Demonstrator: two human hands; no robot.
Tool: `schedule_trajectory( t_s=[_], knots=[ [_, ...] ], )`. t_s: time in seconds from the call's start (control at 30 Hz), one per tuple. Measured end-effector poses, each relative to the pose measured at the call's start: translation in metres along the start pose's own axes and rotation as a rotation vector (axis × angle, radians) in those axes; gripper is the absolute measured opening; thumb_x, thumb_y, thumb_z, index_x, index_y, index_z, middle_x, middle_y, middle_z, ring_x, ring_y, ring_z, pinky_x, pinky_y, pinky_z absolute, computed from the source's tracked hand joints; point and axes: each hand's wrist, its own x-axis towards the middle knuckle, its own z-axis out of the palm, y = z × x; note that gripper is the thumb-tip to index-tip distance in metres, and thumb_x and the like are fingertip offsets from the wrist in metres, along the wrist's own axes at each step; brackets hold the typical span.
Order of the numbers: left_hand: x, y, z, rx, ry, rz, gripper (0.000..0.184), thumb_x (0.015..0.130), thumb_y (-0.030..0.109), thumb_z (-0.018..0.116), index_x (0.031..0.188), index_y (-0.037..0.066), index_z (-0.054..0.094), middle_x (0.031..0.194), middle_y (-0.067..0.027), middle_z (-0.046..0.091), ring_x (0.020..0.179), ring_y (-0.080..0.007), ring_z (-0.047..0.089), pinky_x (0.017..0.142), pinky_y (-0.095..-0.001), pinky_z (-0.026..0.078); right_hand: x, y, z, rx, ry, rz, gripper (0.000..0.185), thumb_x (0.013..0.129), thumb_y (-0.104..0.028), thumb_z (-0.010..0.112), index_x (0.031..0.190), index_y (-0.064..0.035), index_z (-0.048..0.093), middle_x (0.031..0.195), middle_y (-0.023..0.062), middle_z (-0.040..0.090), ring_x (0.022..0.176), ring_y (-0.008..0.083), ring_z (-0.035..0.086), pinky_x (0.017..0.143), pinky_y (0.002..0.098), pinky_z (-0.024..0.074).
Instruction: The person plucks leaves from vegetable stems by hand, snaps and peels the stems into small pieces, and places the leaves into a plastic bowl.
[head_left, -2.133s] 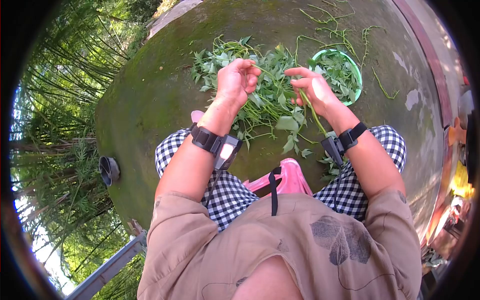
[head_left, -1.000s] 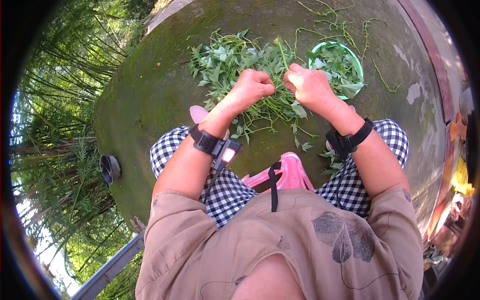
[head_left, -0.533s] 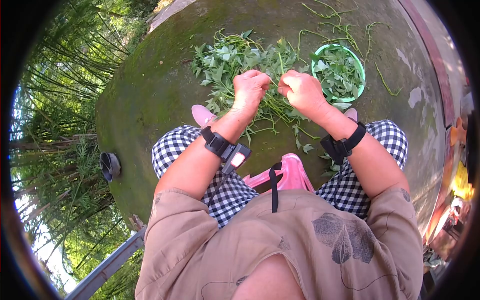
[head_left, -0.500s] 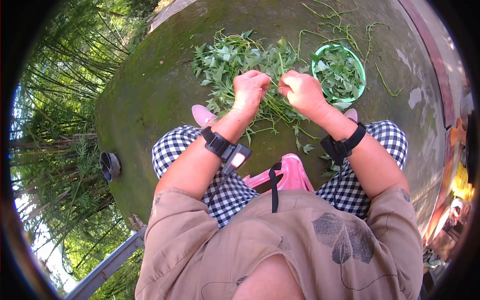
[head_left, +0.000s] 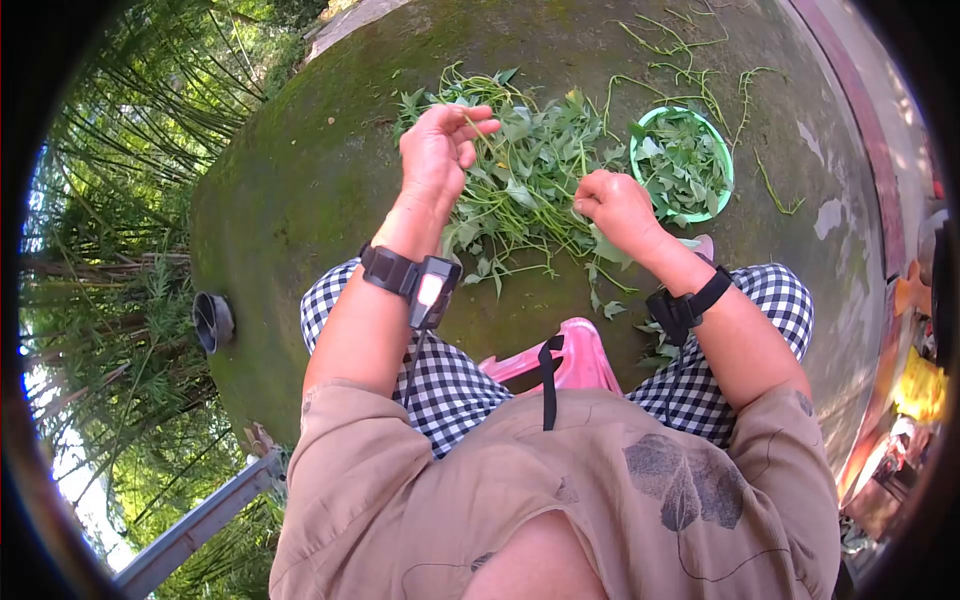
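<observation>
Mossy grey-green ground (head_left: 290, 250) outdoors. My right hand (head_left: 617, 208) pinches a slim green stem (head_left: 583, 155) by the loose green leaf heap (head_left: 530, 165), beside the round mint-rimmed basket (head_left: 717, 127). Left hand (head_left: 433, 160): fingers half spread, can't tell if gripping. Best pinched lightly, no crushing.

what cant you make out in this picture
Head view:
- Right hand: its curled fingers hide whatever they hold.
- Left hand: too small to tell whether the fingers pinch anything.
- Green-rimmed container: leaves cover its bottom.
- Pink plastic item: the shirt hides its near part.
</observation>
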Motion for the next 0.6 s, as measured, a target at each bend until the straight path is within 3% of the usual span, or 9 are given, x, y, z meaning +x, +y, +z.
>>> schedule_trajectory(
  t_s=[0.03,0.07,0.13,0.23,0.33,0.43,0.6],
  knots=[
    [0.003,0.009,-0.006,-0.041,-0.057,0.002,0.012,0.088,0.009,0.048,0.088,-0.001,0.055,0.094,-0.0236,0.067,0.079,-0.0282,0.070,0.040,-0.0238,0.039,0.000,0.004,0.001,-0.016,-0.005,0.010,0.015,0.079,-0.020,0.062,0.086,-0.0071,0.066,0.089,0.0118,0.066,0.083,0.0339,0.063,0.072,0.0437,0.0494],
    [0.006,0.014,-0.011,-0.081,-0.074,-0.027,0.010,0.088,0.007,0.048,0.089,0.000,0.054,0.093,-0.0236,0.067,0.072,-0.0254,0.069,0.039,-0.0243,0.039,-0.001,0.007,0.001,0.016,0.006,0.012,0.014,0.079,-0.018,0.064,0.085,-0.0060,0.067,0.086,0.0120,0.066,0.080,0.0320,0.063,0.070,0.0419,0.0489],
    [0.007,0.016,-0.018,0.019,-0.146,0.011,0.008,0.088,0.006,0.047,0.090,0.002,0.053,0.081,-0.0161,0.065,0.056,-0.0179,0.060,0.037,-0.0242,0.036,-0.004,0.013,0.001,0.081,0.027,0.013,0.014,0.077,-0.014,0.068,0.085,-0.0037,0.067,0.080,0.0125,0.065,0.075,0.0281,0.063,0.067,0.0381,0.0478],
    [-0.010,0.005,0.001,0.216,-0.147,-0.237,0.011,0.087,0.014,0.054,0.095,0.006,0.051,0.066,-0.0017,0.049,0.046,-0.0079,0.038,0.038,-0.0225,0.027,-0.005,0.018,-0.002,0.214,-0.013,0.036,0.013,0.077,-0.012,0.068,0.086,-0.0021,0.067,0.078,0.0109,0.064,0.072,0.0226,0.061,0.066,0.0345,0.0467],
    [-0.025,-0.026,0.017,0.503,-0.182,-0.252,0.013,0.084,0.012,0.065,0.094,0.004,0.064,0.063,0.0039,0.051,0.048,-0.0027,0.039,0.040,-0.0201,0.026,-0.004,0.016,-0.003,0.229,0.027,-0.014,0.017,0.077,-0.020,0.066,0.085,-0.0049,0.069,0.084,0.0126,0.066,0.078,0.0315,0.063,0.069,0.0407,0.0478],
    [-0.035,-0.040,0.029,0.558,-0.256,-0.138,0.018,0.082,0.010,0.069,0.099,0.004,0.069,0.064,0.0047,0.054,0.046,-0.0014,0.038,0.041,-0.0185,0.026,-0.003,0.007,-0.006,0.261,0.054,-0.056,0.017,0.077,-0.019,0.067,0.085,-0.0042,0.069,0.085,0.0130,0.066,0.077,0.0309,0.063,0.069,0.0390,0.0484],
    [-0.032,-0.038,0.033,0.625,-0.296,-0.287,0.011,0.085,0.013,0.069,0.091,0.004,0.067,0.066,0.0023,0.058,0.046,-0.0020,0.041,0.041,-0.0187,0.028,-0.001,0.003,-0.005,0.342,0.045,-0.019,0.022,0.075,-0.019,0.069,0.090,-0.0035,0.070,0.086,0.0128,0.067,0.076,0.0279,0.064,0.070,0.0368,0.0491]
  ],
)
